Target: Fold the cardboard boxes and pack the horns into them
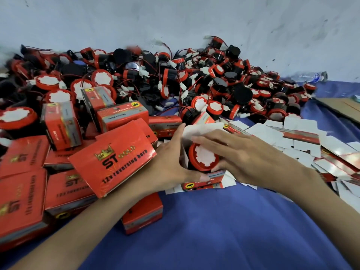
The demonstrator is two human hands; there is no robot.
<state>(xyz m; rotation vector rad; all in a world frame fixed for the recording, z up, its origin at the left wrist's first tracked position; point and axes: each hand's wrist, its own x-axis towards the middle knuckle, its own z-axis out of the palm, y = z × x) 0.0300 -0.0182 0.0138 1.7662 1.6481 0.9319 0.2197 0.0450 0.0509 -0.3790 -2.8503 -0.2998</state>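
Horn is sitting face-up in an open box on the blue cloth — left hand gripping the box to steady it, right hand curling round the horn, seating it; beyond, loose horns are lying piled against the wall.
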